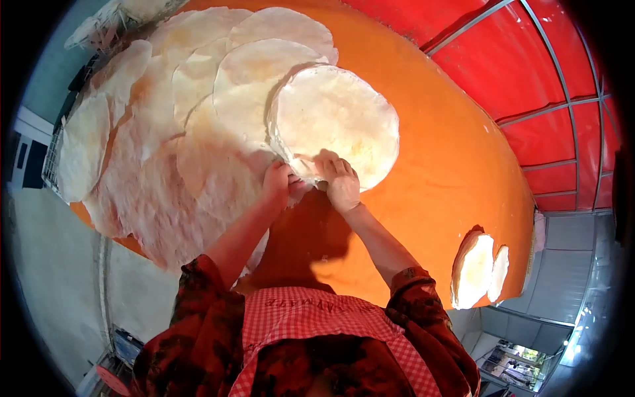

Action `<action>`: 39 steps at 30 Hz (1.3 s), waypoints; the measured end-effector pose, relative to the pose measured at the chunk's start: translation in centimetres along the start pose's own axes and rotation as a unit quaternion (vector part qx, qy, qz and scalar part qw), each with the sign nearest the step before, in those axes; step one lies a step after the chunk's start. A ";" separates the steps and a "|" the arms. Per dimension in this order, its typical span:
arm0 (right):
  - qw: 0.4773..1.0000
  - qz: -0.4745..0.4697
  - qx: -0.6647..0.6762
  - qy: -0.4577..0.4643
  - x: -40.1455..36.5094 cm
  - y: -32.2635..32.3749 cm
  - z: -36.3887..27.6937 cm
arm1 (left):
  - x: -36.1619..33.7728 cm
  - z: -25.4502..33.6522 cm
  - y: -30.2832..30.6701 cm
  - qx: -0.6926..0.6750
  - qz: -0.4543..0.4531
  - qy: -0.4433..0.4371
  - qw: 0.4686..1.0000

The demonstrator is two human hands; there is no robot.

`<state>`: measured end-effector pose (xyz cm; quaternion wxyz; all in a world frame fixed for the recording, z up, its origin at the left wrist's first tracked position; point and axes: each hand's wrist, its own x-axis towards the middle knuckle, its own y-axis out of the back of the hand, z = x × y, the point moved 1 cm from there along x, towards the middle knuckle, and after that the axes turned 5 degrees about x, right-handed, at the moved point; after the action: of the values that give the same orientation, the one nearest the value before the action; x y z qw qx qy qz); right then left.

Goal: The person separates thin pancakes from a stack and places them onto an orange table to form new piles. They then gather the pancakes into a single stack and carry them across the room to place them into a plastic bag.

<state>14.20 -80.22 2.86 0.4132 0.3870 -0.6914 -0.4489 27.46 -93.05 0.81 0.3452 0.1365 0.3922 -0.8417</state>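
Observation:
A thick stack of thin round flatbreads [337, 122] lies in front of me on the orange-covered table [436, 159]. At its near left edge, my left hand [278, 183] is closed with the fingertips pinching the rim of a flatbread. Close beside it, my right hand [342, 186] has its fingers curled over the near edge of the same stack, the thumb tucked below. A small flap of the rim is lifted between the two hands. How many sheets the fingers hold is hidden.
Many overlapping flatbread sheets [165, 159] spread over the table's left side, reaching its near edge. Two smaller piles, one larger [475, 271] and one narrow [500, 272], sit at the right end. Red panels on a metal frame [529, 86] stand beyond the far right edge.

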 end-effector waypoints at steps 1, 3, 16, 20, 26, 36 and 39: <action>1.000 0.004 0.009 0.009 -0.3 0.3 -0.5 | -0.2 0.2 -0.1 -0.002 -0.003 0.008 1.000; 0.999 0.006 0.033 0.013 -1.1 1.0 -1.1 | -0.4 0.4 0.0 -0.019 -0.004 0.017 1.000; 0.992 0.111 0.034 -0.039 0.5 0.8 -3.4 | -1.7 1.7 -1.0 -0.149 -0.062 0.040 0.986; 0.997 0.038 -0.069 -0.024 2.4 3.2 -1.3 | -5.2 0.8 1.0 -0.101 -0.029 -0.003 0.994; 0.989 0.136 -0.030 0.041 -4.3 10.8 -8.0 | -22.3 1.5 8.3 0.037 0.056 -0.134 0.989; 0.999 0.035 0.020 -0.020 -15.7 4.3 -10.7 | -34.1 -0.1 18.8 0.181 0.215 -0.177 0.943; 1.000 0.017 0.025 -0.010 -14.1 10.2 -14.2 | -31.5 0.8 16.6 0.113 0.083 -0.137 0.981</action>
<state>30.62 -68.69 12.94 0.4038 0.3808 -0.7129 -0.4287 61.73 -86.19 7.73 0.4466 0.0899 0.2304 -0.8599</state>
